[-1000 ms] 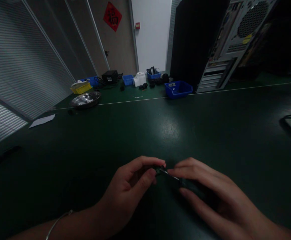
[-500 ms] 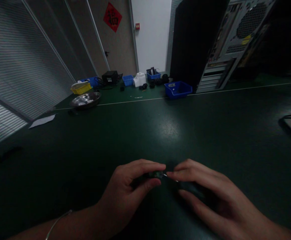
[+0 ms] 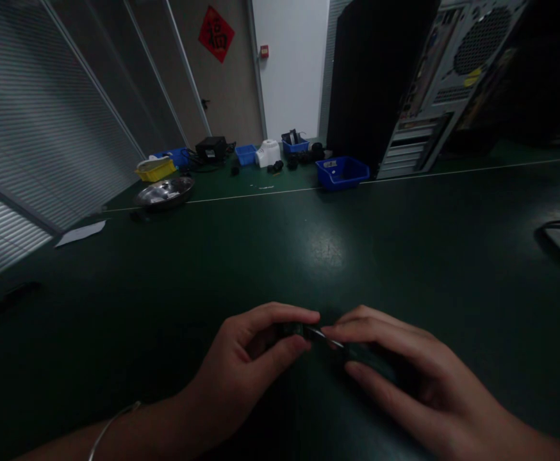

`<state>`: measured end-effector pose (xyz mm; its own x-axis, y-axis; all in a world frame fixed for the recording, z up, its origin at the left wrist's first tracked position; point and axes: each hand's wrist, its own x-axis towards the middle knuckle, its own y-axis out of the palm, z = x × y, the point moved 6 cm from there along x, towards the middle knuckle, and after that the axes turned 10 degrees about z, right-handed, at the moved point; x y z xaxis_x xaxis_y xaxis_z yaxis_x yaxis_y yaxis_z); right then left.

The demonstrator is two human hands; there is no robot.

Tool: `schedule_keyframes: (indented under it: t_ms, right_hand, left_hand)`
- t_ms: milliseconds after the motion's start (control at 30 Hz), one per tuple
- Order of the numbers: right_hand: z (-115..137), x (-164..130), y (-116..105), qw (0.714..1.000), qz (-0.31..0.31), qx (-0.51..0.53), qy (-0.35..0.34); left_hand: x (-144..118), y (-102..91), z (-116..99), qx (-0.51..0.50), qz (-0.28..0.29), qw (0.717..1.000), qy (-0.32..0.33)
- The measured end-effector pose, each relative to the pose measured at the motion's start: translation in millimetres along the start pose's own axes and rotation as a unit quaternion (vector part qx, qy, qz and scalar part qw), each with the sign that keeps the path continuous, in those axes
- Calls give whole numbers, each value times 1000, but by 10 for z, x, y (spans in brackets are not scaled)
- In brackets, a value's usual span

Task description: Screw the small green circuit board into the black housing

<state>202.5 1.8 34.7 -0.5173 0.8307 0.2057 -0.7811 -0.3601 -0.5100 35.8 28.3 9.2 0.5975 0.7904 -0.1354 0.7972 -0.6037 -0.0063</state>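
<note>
1. The left hand (image 3: 255,358), at the lower centre of the frame, was partly curled, its thumb and forefinger pinching a small dark green part (image 3: 293,329).
2. That part sat between those fingers, mostly hidden, just left of the thin tool (image 3: 327,337).
3. The right hand (image 3: 419,368), lower right, was loosely closed around the tool's dark handle, its forefinger alongside the bright metal shaft.
4. The shaft slanted up and left towards the part; whether its tip touched could not be told.
5. Both hands were over the dark green table (image 3: 203,256).
6. At upper centre stood a blue bin (image 3: 341,182), beside a computer case (image 3: 417,150) at upper right.
7. A shiny metal dish (image 3: 167,192) lay at upper left, in front of a yellow tray (image 3: 157,171).
</note>
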Motion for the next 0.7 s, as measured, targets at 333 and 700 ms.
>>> schedule_keyframes:
  t_ms: [333,700]
  right_hand:
    - [-10,-92,15,999,-18,-35,-18]
    - [-21,-88,-6,999,-29,-46,7]
  left_hand:
    - [12,41,47,-52,41,998,-6]
    - [8,82,63,-59,56,997,6]
